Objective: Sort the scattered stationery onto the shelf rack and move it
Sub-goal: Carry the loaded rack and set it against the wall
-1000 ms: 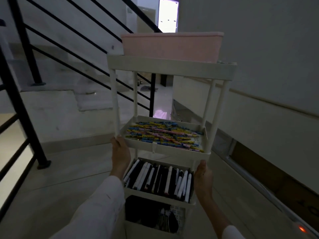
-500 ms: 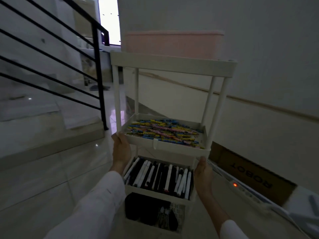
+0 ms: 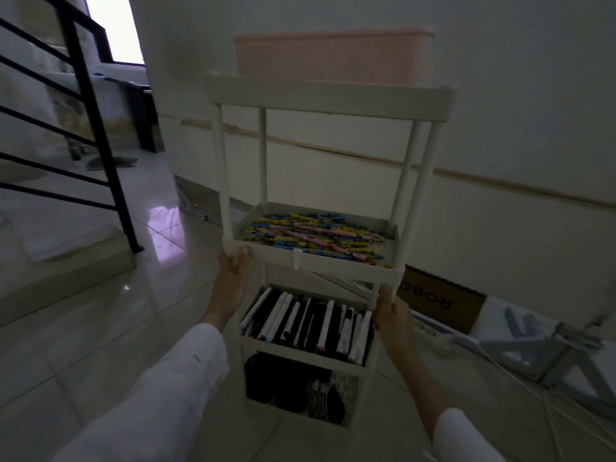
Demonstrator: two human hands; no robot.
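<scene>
Left hand [image 3: 233,278] is curling round the front left corner of the second tier, right at the post, and the right hand [image 3: 391,311] is gripping the front right corner of that same tier, so both hands are holding the shelf rack [image 3: 330,98] between them. It's standing upright over the tiled floor [image 3: 100,311], close to the white wall, with a stair railing [image 3: 96,121] off to the left. I'm guessing thin plastic posts are going to flex, and with a pink basket [image 3: 333,58] riding up top it's looking top-heavy, so gripping low at the corners is making sense. The loose coloured pencils [image 3: 313,235] and the markers [image 3: 310,320] below are likely sliding if it tilts. The bottom tier is looking too dark to read, the basket's contents are hiding, and I can't tell if the feet are touching the floor
</scene>
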